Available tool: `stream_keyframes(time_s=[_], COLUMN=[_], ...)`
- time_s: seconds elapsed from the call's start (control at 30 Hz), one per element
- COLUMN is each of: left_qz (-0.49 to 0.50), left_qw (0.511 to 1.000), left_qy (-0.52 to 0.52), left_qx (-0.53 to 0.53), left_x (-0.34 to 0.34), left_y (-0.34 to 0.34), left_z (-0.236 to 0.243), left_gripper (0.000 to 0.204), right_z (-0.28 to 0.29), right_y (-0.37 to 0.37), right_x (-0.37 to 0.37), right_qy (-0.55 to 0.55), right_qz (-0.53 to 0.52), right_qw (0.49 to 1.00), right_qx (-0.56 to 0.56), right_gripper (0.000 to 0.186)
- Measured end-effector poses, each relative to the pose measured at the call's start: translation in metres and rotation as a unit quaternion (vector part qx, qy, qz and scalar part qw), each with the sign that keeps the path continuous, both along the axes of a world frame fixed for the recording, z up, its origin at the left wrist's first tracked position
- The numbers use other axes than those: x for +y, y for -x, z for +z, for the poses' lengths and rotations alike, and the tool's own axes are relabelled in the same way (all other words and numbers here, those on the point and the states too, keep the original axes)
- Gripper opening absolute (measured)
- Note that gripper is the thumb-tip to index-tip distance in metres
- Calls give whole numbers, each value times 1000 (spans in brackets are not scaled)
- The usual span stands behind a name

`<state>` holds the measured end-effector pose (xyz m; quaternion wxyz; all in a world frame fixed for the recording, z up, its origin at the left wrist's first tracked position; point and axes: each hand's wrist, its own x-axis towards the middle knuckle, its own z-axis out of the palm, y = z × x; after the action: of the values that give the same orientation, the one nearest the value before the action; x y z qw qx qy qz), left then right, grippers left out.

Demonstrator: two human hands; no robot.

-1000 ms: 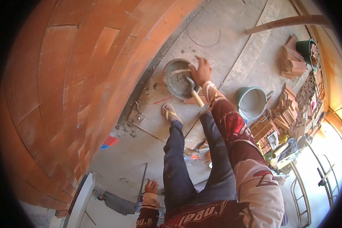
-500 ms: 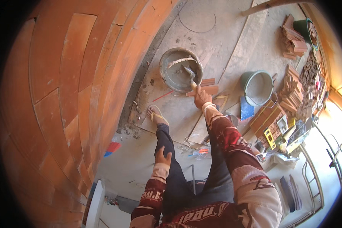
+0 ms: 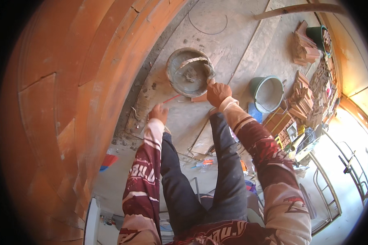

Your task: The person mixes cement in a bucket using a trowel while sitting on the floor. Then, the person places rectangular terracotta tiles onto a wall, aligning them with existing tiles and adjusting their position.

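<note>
My right hand [image 3: 218, 94] is closed round the handle of a trowel [image 3: 210, 72], whose mortar-smeared blade is at the right rim of a round basin [image 3: 170, 79]. Wet grey mortar [image 3: 190, 75] lies in the basin, with a lump near its middle. A pale twisted rope handle [image 3: 192, 61] arches across the far part. My left hand [image 3: 158, 113] reaches forward over the floor, nearer to me than the basin, its fingers apart and holding nothing. A thin red stick [image 3: 171, 99] lies just beyond those fingers.
An orange tiled wall [image 3: 65, 102] rises along my left. On the right stand a green bucket [image 3: 255, 87], stacked tiles [image 3: 301, 96], a yellow level [image 3: 279, 141] and a metal frame [image 3: 325, 183]. A second bucket [image 3: 315, 32] with rubble is farther off. A curved pole [image 3: 298, 9] crosses the far right.
My left hand has come up from beside my leg toward the basin. The trowel has moved from inside the basin to its right rim. The view has shifted slightly.
</note>
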<state>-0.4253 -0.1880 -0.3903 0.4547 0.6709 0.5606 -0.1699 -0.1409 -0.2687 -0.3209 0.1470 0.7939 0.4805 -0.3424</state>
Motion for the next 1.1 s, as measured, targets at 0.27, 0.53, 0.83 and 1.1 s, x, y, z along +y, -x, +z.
stream_keyframes(time_s=[0.27, 0.53, 0.83, 1.1], left_qz=[111, 188, 176, 482], left_qw=[993, 977, 981, 853], left_qy=[-32, -19, -85, 154], left_qx=[-21, -98, 9, -126], left_x=[39, 42, 6, -74], left_y=[-79, -78, -66, -50], left_z=[-55, -100, -119, -108], left_gripper=[80, 67, 52, 38], right_z=[-55, -100, -51, -15], right_y=[46, 17, 57, 42], right_x=[-31, -3, -36, -43], right_qy=[-65, -13, -175, -82], right_qz=[-306, -577, -178, -6], right_qw=[938, 699, 953, 996], right_qx=[148, 422, 172, 23], right_gripper=[40, 31, 31, 15])
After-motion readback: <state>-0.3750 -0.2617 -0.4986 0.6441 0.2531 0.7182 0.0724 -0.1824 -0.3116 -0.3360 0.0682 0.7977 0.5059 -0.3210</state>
